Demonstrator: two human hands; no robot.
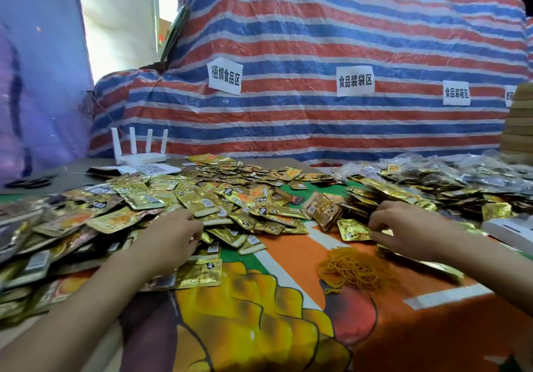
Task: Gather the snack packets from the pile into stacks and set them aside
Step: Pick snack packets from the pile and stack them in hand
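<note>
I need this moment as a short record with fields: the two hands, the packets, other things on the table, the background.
left hand: fingers curled down into the packet pile; grip unclear
right hand: pinches the edge of a single packet
rubber bands: loose heap on the table cover, near the right hand
router: white, behind the pile
background: striped tarp with paper labels

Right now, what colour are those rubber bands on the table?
The rubber bands are orange-yellow; head view.
</note>
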